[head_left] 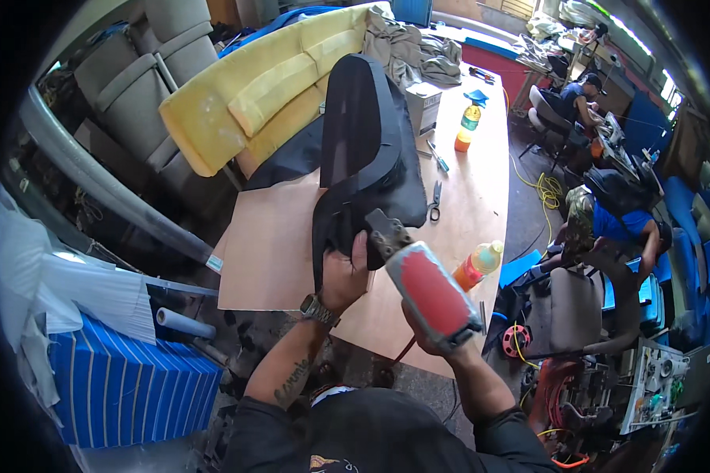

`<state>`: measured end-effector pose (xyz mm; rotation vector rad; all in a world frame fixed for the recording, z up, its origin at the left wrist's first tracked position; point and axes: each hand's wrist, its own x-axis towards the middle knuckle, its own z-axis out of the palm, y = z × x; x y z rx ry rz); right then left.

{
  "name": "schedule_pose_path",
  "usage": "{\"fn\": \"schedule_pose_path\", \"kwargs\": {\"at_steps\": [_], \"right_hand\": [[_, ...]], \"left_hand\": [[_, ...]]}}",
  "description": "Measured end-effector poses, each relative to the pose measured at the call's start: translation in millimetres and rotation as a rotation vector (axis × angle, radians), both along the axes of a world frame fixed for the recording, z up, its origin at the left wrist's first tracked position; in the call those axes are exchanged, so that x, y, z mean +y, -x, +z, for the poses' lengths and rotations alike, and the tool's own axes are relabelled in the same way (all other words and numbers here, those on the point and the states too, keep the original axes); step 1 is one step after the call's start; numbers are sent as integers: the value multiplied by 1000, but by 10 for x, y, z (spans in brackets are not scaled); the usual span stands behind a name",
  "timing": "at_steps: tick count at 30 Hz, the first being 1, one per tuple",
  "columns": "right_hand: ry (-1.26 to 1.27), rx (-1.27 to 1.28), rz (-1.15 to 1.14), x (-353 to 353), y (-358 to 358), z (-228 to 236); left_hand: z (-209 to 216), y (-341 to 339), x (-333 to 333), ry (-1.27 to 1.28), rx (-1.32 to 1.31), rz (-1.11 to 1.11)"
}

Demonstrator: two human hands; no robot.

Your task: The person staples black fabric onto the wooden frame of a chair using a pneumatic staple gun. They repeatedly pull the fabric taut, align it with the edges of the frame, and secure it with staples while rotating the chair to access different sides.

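Holding the near end of a black cushion (386, 165), the left grip (345, 276) is closed, thumb on the facing side and fingers mostly hidden. The right grip (423, 334) is wrapped around a red-and-grey tool (430, 292), its fingers largely concealed; the tool's metal nose overlaps the cushion's near right side, contact not discernible. The cushion lies over the wooden worktop (477, 197). Right of the cushion are scissors (435, 201), just beside it, and, farther off, a bottle of orange liquid (468, 130); nearer its held end, a second bottle (478, 266) obstructs the right side. Yellow foam seating (268, 94) bounds the cushion's far left, a cardboard box (424, 109) its far right. Wood surface extends rightward from the cushion to one worktop edge and leftward from its near end to another.
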<state>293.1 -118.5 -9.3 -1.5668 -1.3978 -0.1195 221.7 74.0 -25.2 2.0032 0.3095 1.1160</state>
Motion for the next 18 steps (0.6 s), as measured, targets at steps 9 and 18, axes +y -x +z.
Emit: {"fn": "schedule_pose_path", "kwargs": {"at_steps": [9, 18], "right_hand": [[-19, 122, -8, 303, 103, 304], [-128, 36, -88, 252, 75, 418]], "left_hand": [[-87, -9, 24, 329, -54, -251], [97, -33, -83, 296, -153, -119]]}}
